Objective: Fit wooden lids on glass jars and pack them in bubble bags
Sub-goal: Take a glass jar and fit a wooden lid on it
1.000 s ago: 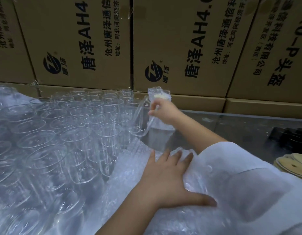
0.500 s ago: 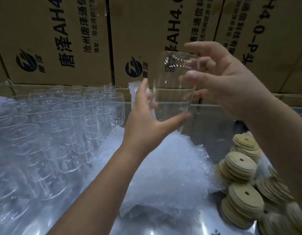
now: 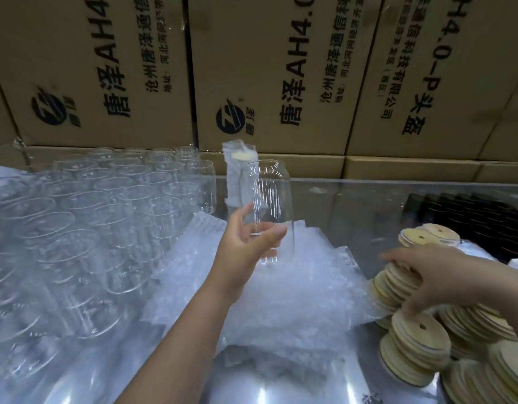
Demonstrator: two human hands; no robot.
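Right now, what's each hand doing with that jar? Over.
Left hand holds glass jar upright, no lid on. Right hand rests on stacked wooden lids. Bubble bags below, path clear.

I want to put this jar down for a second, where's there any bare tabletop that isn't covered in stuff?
Bare table shows behind the bubble bags, between the bagged jar and the black items. A shiny strip at the near edge is also free. The empty jars crowd the left; the wooden lids crowd the right.
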